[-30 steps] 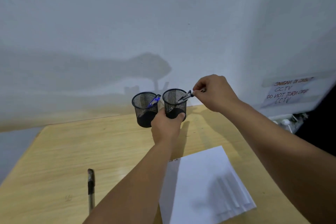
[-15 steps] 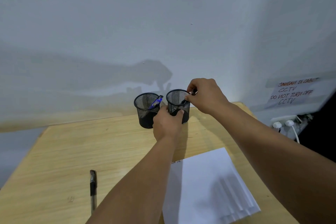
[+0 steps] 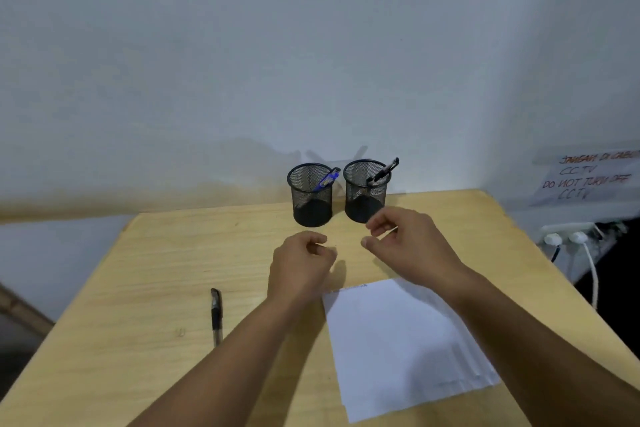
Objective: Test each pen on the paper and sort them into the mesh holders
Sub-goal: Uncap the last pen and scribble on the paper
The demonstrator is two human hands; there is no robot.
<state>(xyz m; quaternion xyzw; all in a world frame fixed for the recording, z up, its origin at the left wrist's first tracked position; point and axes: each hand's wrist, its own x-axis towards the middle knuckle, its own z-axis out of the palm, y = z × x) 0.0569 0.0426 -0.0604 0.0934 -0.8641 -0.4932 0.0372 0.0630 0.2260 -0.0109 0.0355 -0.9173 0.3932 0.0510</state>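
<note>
Two black mesh holders stand side by side at the back of the wooden table. The left holder (image 3: 310, 196) has a blue pen (image 3: 327, 179) leaning in it. A black pen (image 3: 383, 170) leans out of the right holder (image 3: 366, 196). Another black pen (image 3: 216, 315) lies on the table at the left. White paper (image 3: 401, 343) lies under my right forearm. My left hand (image 3: 301, 265) hovers in front of the holders with loosely curled fingers and holds nothing. Just before the right holder, my right hand (image 3: 403, 244) is also empty, its fingers relaxed.
The table (image 3: 156, 288) stands against a white wall. A paper sign (image 3: 585, 180) hangs on the right wall. Below it a power strip (image 3: 568, 236) with white plugs and cables sits off the table's right edge.
My right hand let go of the black pen, which now leans in the right holder. My left hand released that holder. Both hands pulled back toward me.
</note>
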